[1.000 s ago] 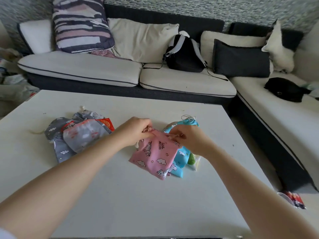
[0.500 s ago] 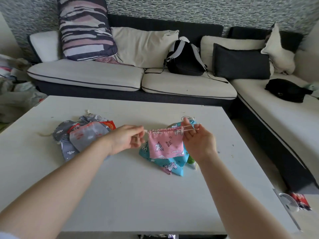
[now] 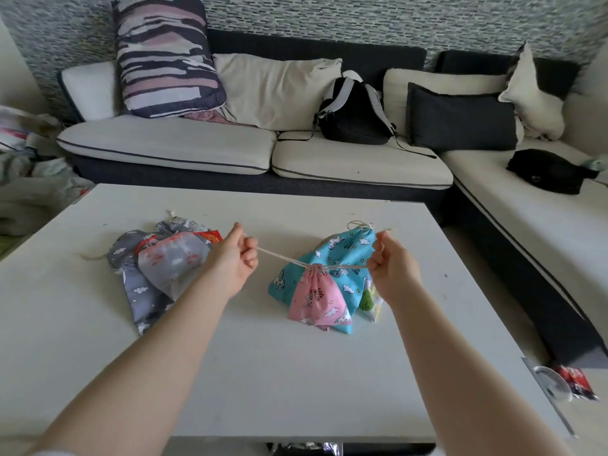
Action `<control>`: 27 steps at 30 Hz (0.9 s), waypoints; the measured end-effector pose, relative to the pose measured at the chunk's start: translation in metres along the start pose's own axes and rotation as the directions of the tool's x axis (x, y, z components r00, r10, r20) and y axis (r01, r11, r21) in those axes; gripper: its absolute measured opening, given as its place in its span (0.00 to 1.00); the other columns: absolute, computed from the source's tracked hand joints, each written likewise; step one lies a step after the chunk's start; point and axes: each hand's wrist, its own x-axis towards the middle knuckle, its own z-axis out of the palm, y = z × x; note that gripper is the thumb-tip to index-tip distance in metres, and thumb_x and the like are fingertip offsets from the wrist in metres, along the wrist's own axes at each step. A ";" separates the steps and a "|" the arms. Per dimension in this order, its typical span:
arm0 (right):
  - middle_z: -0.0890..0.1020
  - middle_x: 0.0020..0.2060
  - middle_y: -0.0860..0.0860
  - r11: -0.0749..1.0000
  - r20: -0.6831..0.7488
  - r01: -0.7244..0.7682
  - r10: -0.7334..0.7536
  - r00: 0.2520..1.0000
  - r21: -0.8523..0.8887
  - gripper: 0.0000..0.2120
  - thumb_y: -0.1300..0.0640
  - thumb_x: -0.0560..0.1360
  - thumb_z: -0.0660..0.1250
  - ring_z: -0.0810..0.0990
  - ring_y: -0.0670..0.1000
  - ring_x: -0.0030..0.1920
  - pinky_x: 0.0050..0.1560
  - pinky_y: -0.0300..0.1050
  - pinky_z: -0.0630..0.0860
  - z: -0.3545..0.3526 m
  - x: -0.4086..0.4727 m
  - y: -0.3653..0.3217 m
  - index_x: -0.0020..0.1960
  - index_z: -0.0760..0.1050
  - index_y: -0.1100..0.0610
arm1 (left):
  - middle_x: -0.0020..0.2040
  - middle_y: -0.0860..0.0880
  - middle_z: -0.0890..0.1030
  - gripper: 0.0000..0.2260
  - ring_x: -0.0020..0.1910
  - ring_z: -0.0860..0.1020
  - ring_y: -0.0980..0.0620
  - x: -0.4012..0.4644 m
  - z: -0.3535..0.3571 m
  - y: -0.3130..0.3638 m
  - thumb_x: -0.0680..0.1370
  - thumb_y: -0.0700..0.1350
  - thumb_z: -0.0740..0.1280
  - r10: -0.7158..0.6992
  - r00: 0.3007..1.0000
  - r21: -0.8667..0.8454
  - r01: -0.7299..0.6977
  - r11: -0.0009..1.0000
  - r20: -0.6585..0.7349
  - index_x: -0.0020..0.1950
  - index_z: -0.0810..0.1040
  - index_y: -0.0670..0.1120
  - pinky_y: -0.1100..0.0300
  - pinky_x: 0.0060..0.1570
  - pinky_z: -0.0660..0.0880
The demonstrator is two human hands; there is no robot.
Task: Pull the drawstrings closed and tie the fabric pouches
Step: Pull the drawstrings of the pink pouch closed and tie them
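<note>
A pink pouch (image 3: 317,299) with a cloud and unicorn print hangs between my hands, its mouth gathered tight. My left hand (image 3: 235,256) grips the left drawstring (image 3: 279,256), which runs taut to the mouth. My right hand (image 3: 391,263) pinches the right drawstring (image 3: 348,266). Under and behind the pink pouch lies a blue unicorn pouch (image 3: 342,255), cinched at its far end. To the left sits a pile of grey pouches (image 3: 164,268) with a red item (image 3: 210,236) among them.
The white table (image 3: 263,373) carries everything; its right edge drops to the floor, where a wrapper (image 3: 574,381) lies. Beyond the far edge stands a sofa (image 3: 230,153) with cushions, a black backpack (image 3: 353,116) and a black bag (image 3: 546,171).
My hands have pulled apart to either side. The pink pouch's mouth has gone from flat and open to half gathered to bunched tight, and the strings now stretch long.
</note>
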 end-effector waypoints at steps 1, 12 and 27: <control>0.71 0.28 0.49 0.995 0.060 0.041 -0.036 0.998 -0.095 0.09 0.63 0.77 0.61 0.62 0.44 0.25 0.24 0.34 0.60 0.003 -0.005 -0.002 0.38 0.73 0.58 | 0.27 0.51 0.78 0.18 0.20 0.65 0.57 -0.004 0.003 0.004 0.80 0.52 0.58 0.044 0.999 0.141 -0.048 0.989 0.030 0.30 0.65 0.47 0.66 0.22 0.63; 0.71 0.24 0.45 0.125 0.678 0.702 -0.190 0.710 -0.701 0.07 0.59 0.72 0.69 0.67 0.41 0.23 0.27 0.31 0.62 0.057 -0.057 -0.002 0.39 0.78 0.62 | 0.26 0.51 0.62 0.22 0.27 0.61 0.55 -0.066 0.078 0.023 0.73 0.49 0.67 0.448 0.526 0.651 -0.736 -0.186 0.723 0.26 0.58 0.48 0.59 0.30 0.59; 0.72 0.29 0.50 0.939 0.257 -0.039 0.133 0.957 -0.342 0.04 0.63 0.76 0.63 0.67 0.45 0.24 0.22 0.34 0.66 0.049 -0.053 -0.016 0.44 0.76 0.62 | 0.32 0.50 0.76 0.15 0.29 0.73 0.60 -0.062 0.052 -0.033 0.81 0.43 0.56 0.283 0.874 0.593 -0.477 0.649 0.394 0.36 0.75 0.47 0.69 0.32 0.68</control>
